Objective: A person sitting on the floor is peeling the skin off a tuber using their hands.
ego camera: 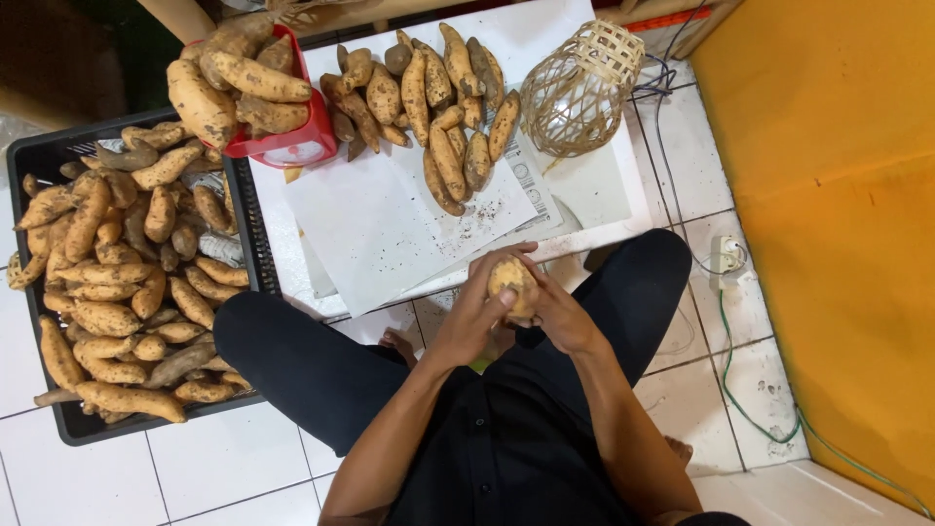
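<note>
Tan sweet potato (512, 280) clasped in both hands' grip (474, 314) (562, 314); small pile (429, 107) sorted ahead, crate (117, 282) left full.

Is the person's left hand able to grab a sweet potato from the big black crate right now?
Probably not yet. The left hand and right hand both hold one sweet potato. The black crate sits on the left side with nothing in between, but the hand is full.

Both forearms reach forward; left hand (477, 310) and right hand (557, 314) meet, fingers curled (thumbs on top).
</note>
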